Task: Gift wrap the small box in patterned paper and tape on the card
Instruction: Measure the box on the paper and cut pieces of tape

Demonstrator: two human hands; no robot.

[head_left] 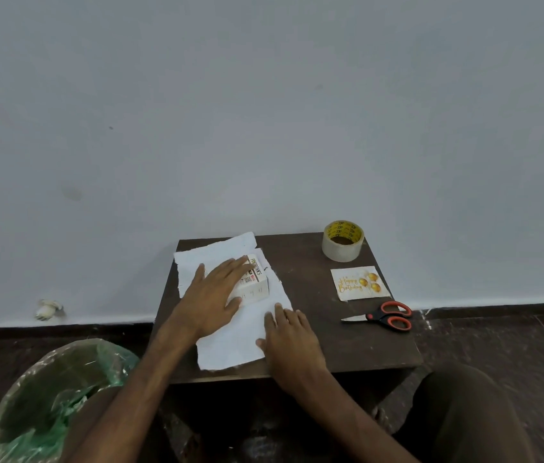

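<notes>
A small dark brown table with a smooth matte top stands against a plain pale wall. On its left half lies one sheet of paper, showing its white side, with ragged, uneven edges; it runs from the far left corner down to the near edge. One small box sits on the far part of the sheet, a white cardboard cuboid with printed lettering on top and small marks on its near face.

The left hand lies flat and spread, fingers extended, palm down over the box's top and left side, the thumb against the near lower corner of the box; it presses rather than grips. The right hand is also spread flat, palm down on the paper's right edge, toward the near edge of the table, closing on nothing. The box is just beyond and left of the right hand, apart from it.

Toward the far right corner stands one roll of clear tape, a glossy ring with a yellow printed core. Nearer, by the right edge, lies one square card, cream with gold "Happy Birthday" script and three gold balloons. Just nearer than the card is one pair of scissors, black and orange handles, metal blades closed and pointing left.

On the floor at left sits one round bin lined with crinkled green plastic.
</notes>
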